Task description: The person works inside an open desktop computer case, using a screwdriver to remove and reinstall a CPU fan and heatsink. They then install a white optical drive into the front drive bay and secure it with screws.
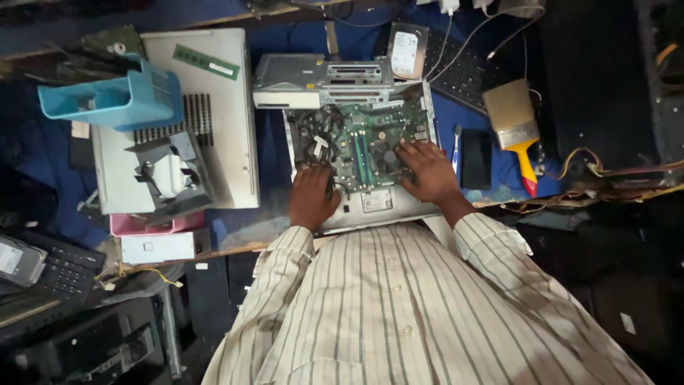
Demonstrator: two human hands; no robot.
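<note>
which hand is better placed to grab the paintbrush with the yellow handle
The right hand, most likely. It rests on the right side of the motherboard, and the paintbrush lies further right, past the dark phone. The left hand would have to cross the open case.

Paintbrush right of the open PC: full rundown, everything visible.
The paintbrush is a wide flat one: pale tan bristles, silver metal ferrule, yellow handle ending in a red tip. It lies flat on the blue table, bristles pointing away from the person, handle toward them, beside a dark phone. Neither hand touches it.
</note>
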